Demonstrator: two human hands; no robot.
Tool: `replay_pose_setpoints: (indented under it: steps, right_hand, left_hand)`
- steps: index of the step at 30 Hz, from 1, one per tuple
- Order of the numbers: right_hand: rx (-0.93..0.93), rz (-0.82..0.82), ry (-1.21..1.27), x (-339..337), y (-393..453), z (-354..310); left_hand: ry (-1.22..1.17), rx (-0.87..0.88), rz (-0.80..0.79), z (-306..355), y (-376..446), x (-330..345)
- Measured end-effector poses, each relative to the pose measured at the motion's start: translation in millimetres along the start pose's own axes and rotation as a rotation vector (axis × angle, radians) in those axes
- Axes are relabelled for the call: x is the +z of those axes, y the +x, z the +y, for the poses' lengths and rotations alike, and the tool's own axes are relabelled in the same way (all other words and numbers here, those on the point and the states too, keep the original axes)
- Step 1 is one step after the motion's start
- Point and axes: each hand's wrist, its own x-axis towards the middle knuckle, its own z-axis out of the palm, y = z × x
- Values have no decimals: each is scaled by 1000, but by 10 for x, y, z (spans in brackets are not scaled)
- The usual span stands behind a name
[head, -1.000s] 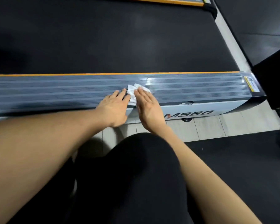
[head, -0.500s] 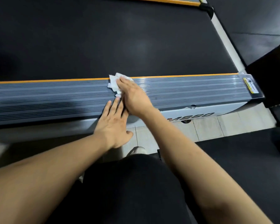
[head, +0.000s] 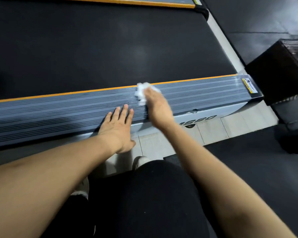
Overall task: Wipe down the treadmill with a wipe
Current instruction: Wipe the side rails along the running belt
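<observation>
White wipe (head: pixel 141 93), grey ribbed side rail (head: pixel 58 114) (orange-edged), black belt (head: pixel 93 48).

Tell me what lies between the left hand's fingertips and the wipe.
Only bare ribbed grey side rail separates the left hand from the wipe, in the head view.

Treadmill side rail (head: pixel 58 112): grey, ribbed lengthwise, orange strip along its belt edge; yellow label at the right end.
Treadmill belt (head: pixel 101 48): black, matte, lying beyond the rail.
Wipe (head: pixel 142 93): white, crumpled, blurred; lies on the rail near the orange strip, partly covered by the right hand (head: pixel 157 107) pressing on it.
</observation>
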Motion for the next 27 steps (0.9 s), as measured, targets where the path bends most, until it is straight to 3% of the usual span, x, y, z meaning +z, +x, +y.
replay_pose_setpoints:
  steps: [3,5,11,16,21,27]
  right_hand:
    - [-93,-117,40,88,-217,-169]
    - [-43,-151,54,-103,-272,-24]
    - [180,-51,-72,-752,-532,698]
    - [112,-50,-127,-728,-624,897]
    - [116,77,-188,-506,-657,914]
    - [44,257,-52,-322,-652,1197]
  left_hand:
    - [32,-13,1,54,2,-86]
    - [47,-24,12,92,21,-140]
    - [73,-85,39,312,143,-211]
    - [172,178,145,493,224,-90]
    - [268,224,219,713,326,-94]
    - [254,354,396,948,786,-224]
